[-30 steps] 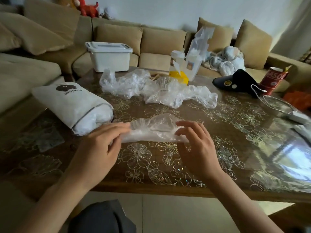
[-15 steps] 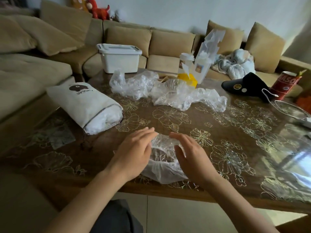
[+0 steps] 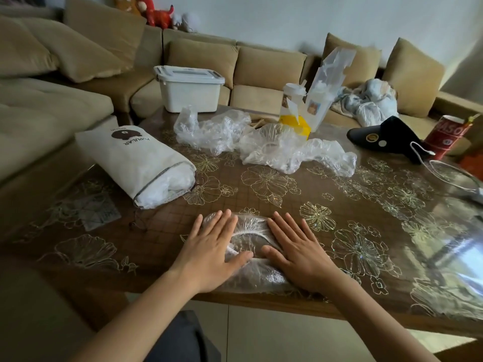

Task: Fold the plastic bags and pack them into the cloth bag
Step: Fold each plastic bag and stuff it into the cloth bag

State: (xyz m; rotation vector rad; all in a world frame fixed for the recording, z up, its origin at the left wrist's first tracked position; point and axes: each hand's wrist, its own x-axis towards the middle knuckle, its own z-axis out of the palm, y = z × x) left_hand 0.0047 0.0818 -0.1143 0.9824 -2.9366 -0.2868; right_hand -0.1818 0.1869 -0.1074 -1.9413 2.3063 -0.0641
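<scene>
A clear plastic bag [image 3: 248, 237] lies flattened near the front edge of the table. My left hand [image 3: 211, 248] presses flat on its left half, fingers straight. My right hand [image 3: 296, 249] presses flat on its right half in the same way. A white cloth bag [image 3: 133, 159] with a brown bear print lies on its side at the left, its open mouth showing white plastic inside. Two crumpled clear plastic bags, one [image 3: 211, 130] on the left and one [image 3: 292, 150] on the right, lie further back on the table.
The table [image 3: 352, 239] has a glossy floral cover. At the back stand a white lidded box [image 3: 189, 91], a yellow box [image 3: 296, 125] with clear packaging, a black cap [image 3: 386, 138], a red cup [image 3: 447, 138] and a white cable [image 3: 444, 176]. A beige sofa surrounds the table.
The bag was held up and stretched between both hands a second ago. It has come down toward the table's front edge, and both hands now press it flat.
</scene>
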